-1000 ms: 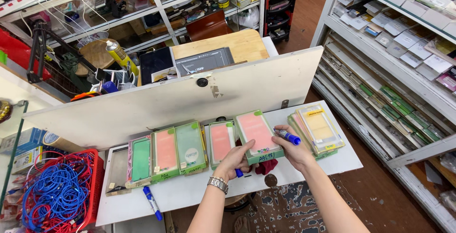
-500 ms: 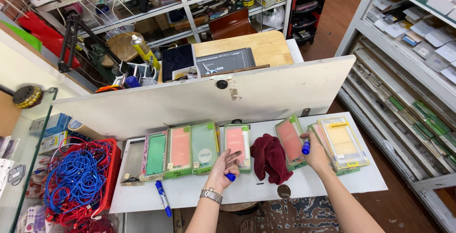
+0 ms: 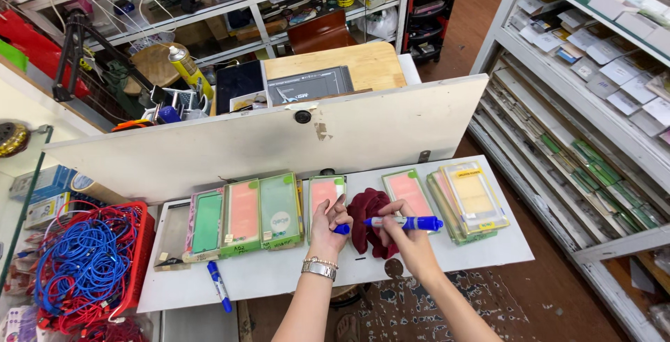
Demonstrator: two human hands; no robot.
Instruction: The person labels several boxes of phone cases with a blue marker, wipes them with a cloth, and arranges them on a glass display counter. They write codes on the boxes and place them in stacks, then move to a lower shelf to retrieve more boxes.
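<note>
My right hand [image 3: 412, 243] holds a blue marker [image 3: 412, 223] level over a maroon cloth [image 3: 364, 211] on the white table [image 3: 279, 280]. My left hand [image 3: 326, 229] pinches the marker's blue cap end [image 3: 340, 229], so both hands meet on the marker. A metal watch sits on the left wrist. Just behind the left hand lies a flat green-edged package with a pink insert [image 3: 323, 190]. Another pink package [image 3: 407, 190] lies beyond the right hand.
More flat packages [image 3: 243, 215] lie in a row on the left, and a yellow-topped stack [image 3: 473, 199] on the right. A second blue marker [image 3: 219, 287] lies near the front edge. A white board [image 3: 279, 139] stands behind; a red basket of blue cables [image 3: 91, 262] sits left; shelves [image 3: 593, 105] line the right.
My right hand left the pink package and swung the marker level over the cloth. My left hand brought the blue cap up to the marker's end.
</note>
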